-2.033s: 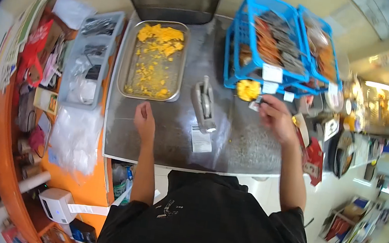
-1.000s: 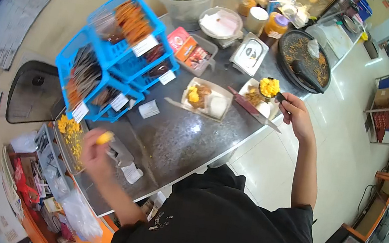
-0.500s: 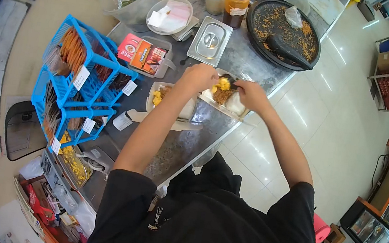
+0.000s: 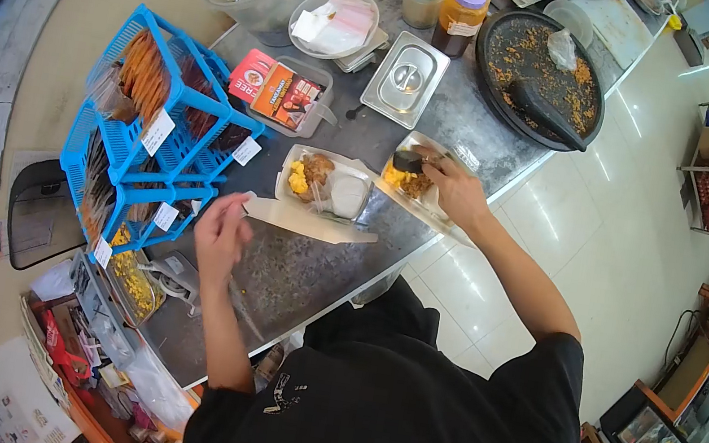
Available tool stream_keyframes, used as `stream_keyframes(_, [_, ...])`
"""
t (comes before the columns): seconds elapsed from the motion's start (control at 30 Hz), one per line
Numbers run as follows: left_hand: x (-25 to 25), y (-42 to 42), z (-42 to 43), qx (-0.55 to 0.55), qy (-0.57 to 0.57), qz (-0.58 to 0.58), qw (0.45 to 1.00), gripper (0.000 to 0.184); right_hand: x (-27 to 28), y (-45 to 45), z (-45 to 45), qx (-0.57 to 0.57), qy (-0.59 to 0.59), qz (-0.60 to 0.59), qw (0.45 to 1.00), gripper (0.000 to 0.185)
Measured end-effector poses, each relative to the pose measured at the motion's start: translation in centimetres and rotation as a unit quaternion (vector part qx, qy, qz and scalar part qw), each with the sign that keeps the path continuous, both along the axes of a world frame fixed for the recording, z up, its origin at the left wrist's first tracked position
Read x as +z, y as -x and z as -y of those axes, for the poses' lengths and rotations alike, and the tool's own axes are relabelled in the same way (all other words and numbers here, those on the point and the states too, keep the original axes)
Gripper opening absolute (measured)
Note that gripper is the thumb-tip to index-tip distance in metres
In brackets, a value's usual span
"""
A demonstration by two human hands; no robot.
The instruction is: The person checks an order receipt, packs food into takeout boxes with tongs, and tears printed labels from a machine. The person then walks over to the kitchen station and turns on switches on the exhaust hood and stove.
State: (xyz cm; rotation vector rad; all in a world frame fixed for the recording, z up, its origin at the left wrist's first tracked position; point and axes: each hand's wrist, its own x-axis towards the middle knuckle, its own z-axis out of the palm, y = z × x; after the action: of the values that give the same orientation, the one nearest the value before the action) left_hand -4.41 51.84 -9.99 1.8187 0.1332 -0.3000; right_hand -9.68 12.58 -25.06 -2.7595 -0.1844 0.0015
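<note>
My right hand (image 4: 454,192) is closed on a small black cup-like thing (image 4: 408,161) over the right takeaway box (image 4: 441,216), which holds yellow egg and brown minced food. My left hand (image 4: 223,235), fingers loosely bent and apart, is beside the blue rack, at the left end of the lid flap (image 4: 309,221) of the other takeaway box (image 4: 365,174). Inside that second box are yellow egg, a brown fried piece (image 4: 317,166) and a white wrapped portion (image 4: 347,195). Whatever lies behind my left fingers is hidden.
A blue tiered rack (image 4: 178,92) of packed snacks stands left. Behind the boxes are a tub of cards (image 4: 286,94), a lidded steel pan (image 4: 405,79), a sauce bottle (image 4: 461,19) and a stone mortar (image 4: 542,80) with its pestle. A tray of yellow food (image 4: 134,286) sits near left.
My left hand has left the right box and moved left and nearer to me, uncovering the other box. My right hand stays over the right box, where the black thing now shows more clearly.
</note>
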Motion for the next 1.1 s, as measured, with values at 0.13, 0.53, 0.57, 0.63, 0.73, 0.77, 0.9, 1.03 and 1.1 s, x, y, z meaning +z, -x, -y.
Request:
stream_keyframes(0.13, [-3.2, 4.1, -7.6, 0.123, 0.069, 0.044, 0.989, 0.031, -0.8, 0.4, 0.4, 0.006, -0.008, 0.035, 0.999, 0.038])
stream_keyframes(0.53, [-2.0, 13.4, -17.3, 0.352, 0.040, 0.105, 0.929, 0.025, 0.4, 1.3, 0.9, -0.233, -0.321, -0.040, 0.917, 0.029])
stream_keyframes(0.57, [-1.3, 14.5, -18.3, 0.369, 0.037, 0.107, 0.923, 0.025, 4.3, 1.8, -0.6, -0.207, -0.315, 0.009, 0.926, 0.026])
stream_keyframes(0.63, [-0.5, 17.3, -21.2, 0.422, 0.026, 0.114, 0.899, 0.024, 4.7, 1.6, -0.1, -0.167, -0.396, 0.015, 0.903, 0.030])
stream_keyframes(0.73, [-2.3, 22.3, -27.9, 0.503, 0.092, 0.124, 0.850, 0.023, 20.3, -0.5, -12.7, 0.011, -0.368, -0.129, 0.921, 0.024])
stream_keyframes(0.77, [-3.1, 23.7, -30.2, 0.511, 0.118, 0.147, 0.838, 0.023, 22.9, 0.0, -18.6, 0.034, -0.412, -0.106, 0.905, 0.021])
stream_keyframes(0.9, [-0.4, 24.5, -37.7, 0.574, 0.095, 0.218, 0.784, 0.026, 25.8, 2.0, -39.8, 0.288, -0.304, -0.132, 0.898, 0.022])
stream_keyframes(1.03, [6.9, 20.0, -44.9, 0.536, 0.078, 0.342, 0.768, 0.019, 17.5, 0.8, -60.7, 0.433, -0.229, -0.052, 0.870, 0.024])
stream_keyframes(1.1, [10.9, 16.2, -47.8, 0.447, 0.061, 0.392, 0.802, 0.022, 10.9, -0.8, -69.4, 0.418, -0.154, -0.032, 0.895, 0.029])
